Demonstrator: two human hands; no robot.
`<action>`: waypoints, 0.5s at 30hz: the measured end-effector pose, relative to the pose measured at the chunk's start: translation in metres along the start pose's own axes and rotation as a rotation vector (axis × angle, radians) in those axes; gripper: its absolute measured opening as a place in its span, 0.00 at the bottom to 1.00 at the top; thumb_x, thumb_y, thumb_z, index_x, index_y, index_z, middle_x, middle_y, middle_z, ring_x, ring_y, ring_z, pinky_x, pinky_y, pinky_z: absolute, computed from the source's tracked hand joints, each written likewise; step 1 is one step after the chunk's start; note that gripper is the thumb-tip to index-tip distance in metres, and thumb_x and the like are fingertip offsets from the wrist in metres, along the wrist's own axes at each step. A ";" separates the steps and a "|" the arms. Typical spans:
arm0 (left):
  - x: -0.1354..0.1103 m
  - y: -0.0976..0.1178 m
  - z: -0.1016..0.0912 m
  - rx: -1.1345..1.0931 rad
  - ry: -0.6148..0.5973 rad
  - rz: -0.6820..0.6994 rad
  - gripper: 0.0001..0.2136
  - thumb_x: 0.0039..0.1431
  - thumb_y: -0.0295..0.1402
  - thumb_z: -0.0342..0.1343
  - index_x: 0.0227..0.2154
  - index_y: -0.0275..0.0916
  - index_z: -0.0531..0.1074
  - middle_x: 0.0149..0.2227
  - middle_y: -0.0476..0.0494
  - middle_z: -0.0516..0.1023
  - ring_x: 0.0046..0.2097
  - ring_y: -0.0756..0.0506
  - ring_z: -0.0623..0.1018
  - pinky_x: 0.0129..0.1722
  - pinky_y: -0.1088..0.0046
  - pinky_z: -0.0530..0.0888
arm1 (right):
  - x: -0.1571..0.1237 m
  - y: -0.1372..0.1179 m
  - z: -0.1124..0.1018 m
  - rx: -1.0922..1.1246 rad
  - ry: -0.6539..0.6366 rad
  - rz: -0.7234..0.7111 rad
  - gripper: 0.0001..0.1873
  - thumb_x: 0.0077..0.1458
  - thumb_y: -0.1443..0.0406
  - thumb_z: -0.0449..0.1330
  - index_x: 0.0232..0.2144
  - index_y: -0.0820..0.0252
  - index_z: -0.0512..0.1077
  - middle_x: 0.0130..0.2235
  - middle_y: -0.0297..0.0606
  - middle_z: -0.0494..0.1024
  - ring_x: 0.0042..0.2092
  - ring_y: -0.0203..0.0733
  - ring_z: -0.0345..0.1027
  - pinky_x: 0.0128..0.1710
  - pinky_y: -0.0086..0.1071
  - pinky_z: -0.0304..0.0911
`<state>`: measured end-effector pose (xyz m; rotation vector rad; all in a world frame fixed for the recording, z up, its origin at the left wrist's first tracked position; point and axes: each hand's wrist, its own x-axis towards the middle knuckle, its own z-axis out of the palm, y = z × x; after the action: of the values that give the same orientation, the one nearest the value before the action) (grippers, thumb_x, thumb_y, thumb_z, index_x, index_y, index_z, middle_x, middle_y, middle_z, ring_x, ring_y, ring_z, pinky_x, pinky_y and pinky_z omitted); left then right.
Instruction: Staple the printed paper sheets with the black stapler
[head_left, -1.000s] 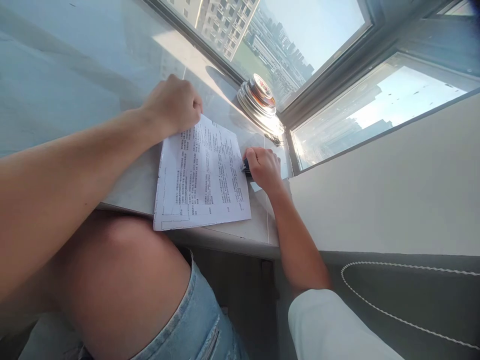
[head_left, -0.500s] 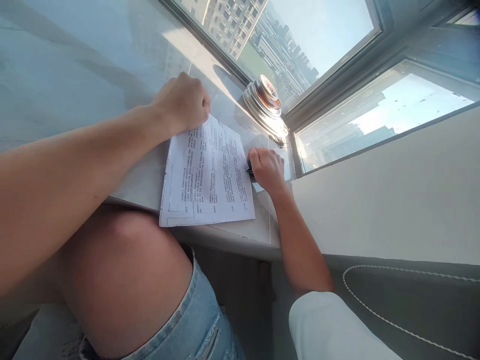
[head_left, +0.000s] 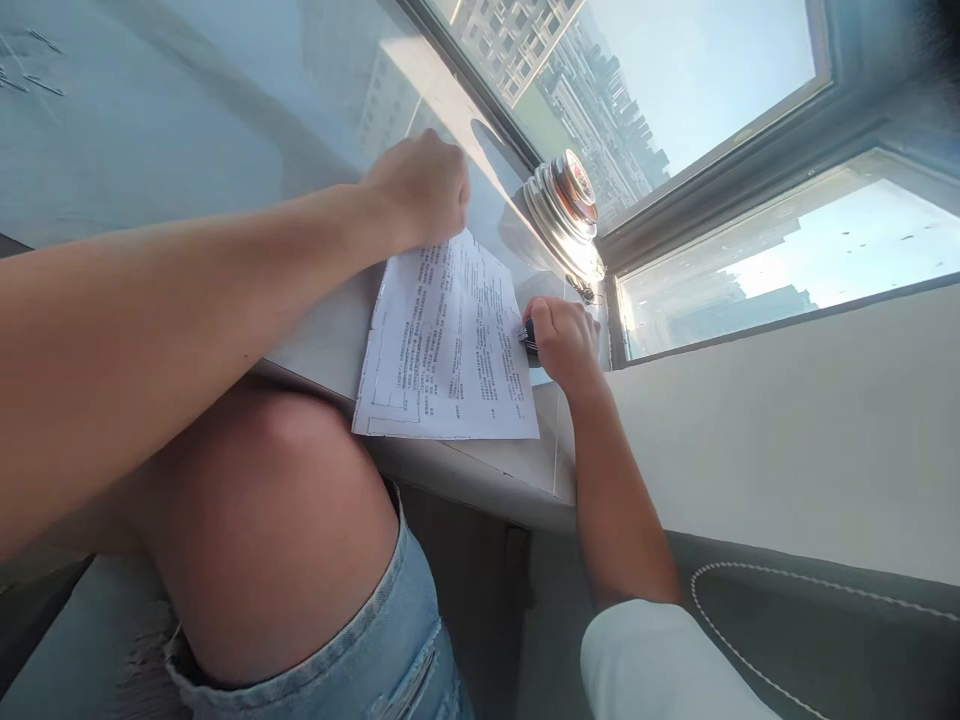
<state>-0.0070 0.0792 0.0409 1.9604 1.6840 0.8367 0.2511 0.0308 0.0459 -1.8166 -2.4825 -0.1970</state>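
White printed paper [head_left: 457, 350] lies on the windowsill [head_left: 322, 335] between the hands, seemingly longest near to far, the curled left hand [head_left: 424, 190] hiding its far left corner, grip unclear, while the right hand [head_left: 564, 335] holds a mostly covered dark stapler-like tool [head_left: 529, 340] at its right edge.

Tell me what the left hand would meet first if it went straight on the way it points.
The left hand would probably meet the window frame; depth is unclear, and the shiny round object stands close to that line, so it might come first.
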 end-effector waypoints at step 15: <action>0.002 0.001 0.002 0.099 0.063 0.104 0.05 0.50 0.22 0.57 0.29 0.32 0.78 0.28 0.38 0.66 0.35 0.38 0.76 0.28 0.65 0.61 | 0.001 0.006 -0.001 0.024 0.001 0.045 0.24 0.68 0.60 0.41 0.26 0.56 0.70 0.27 0.38 0.69 0.32 0.44 0.62 0.39 0.40 0.55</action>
<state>-0.0048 0.0813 0.0402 2.1253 1.7007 0.8761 0.2568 0.0340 0.0470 -1.8604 -2.4301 -0.1644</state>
